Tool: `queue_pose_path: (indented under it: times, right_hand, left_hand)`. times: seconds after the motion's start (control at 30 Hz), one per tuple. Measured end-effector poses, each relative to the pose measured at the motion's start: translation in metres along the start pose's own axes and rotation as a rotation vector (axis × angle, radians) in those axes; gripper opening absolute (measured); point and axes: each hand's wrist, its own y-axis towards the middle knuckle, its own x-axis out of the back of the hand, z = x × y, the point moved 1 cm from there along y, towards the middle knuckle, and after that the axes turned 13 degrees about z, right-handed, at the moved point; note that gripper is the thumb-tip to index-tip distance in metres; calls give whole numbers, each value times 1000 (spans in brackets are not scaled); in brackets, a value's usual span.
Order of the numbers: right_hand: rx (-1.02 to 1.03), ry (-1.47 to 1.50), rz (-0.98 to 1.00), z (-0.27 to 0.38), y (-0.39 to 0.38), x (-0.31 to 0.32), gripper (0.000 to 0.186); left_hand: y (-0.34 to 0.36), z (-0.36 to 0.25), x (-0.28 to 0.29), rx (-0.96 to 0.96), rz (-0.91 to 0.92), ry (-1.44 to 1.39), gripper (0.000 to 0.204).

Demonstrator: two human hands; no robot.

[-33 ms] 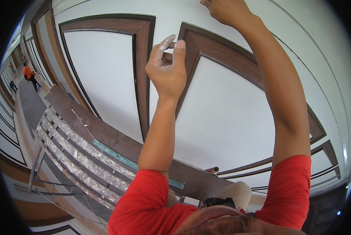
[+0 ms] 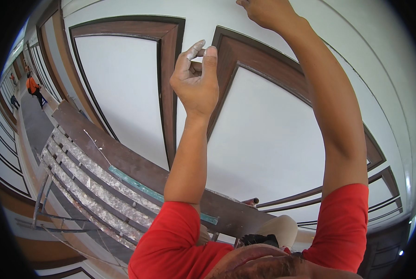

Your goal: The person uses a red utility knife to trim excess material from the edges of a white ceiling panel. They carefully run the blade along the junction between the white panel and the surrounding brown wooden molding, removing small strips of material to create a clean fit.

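My left hand [image 2: 195, 79], white powder on its fingers, is raised in front of the white wall between two brown-framed panels [image 2: 170, 60]. Its fingers curl loosely and apart, with nothing visible in them. My right hand [image 2: 263, 13] reaches higher, to the white wall band [image 2: 198, 10] at the top edge; its fingers bend and their tips are partly out of view, so what they hold, if anything, is hidden. Both forearms rise from red sleeves, the right one across the right-hand panel's frame.
A brown board [image 2: 138, 162] with a teal strip runs below me, beside a paint-spattered slatted metal platform [image 2: 94, 183] on a tubular frame [image 2: 43, 204]. A red-brown pipe end [image 2: 249, 202] shows at the board. Down the corridor, a worker in orange [image 2: 33, 87] stands among others.
My left hand has shifted very slightly up and to the left. My right hand is almost unchanged.
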Motion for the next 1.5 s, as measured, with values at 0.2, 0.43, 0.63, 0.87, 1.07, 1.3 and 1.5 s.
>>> queue_pose_path:
  times: [0.2,0.43,0.63,0.87,1.07,1.3,1.5]
  right_hand:
    - [-15,-53,29,10,14,-6,25]
    - [-64,-37,44,10,15,-8,25]
    - [-27,-74,44,12,11,-5,24]
    - [-11,2,-316,23,0,-51,34]
    - [-61,47,-369,29,-6,-61,44]
    - [-44,-60,-376,25,-4,-68,49]
    - [-167,-44,-437,17,1,-98,40]
  left_hand:
    - [9,-4,20,-8,-57,-51,33]
    - [15,-3,37,-47,-94,-38,36]
    - [16,-4,42,-63,-116,-42,40]
    - [15,-4,39,-62,-78,-33,38]
    - [14,-8,36,-75,-45,-120,35]
    - [16,-6,43,-107,-36,-82,34]
    - [19,-1,43,-173,-9,-53,38]
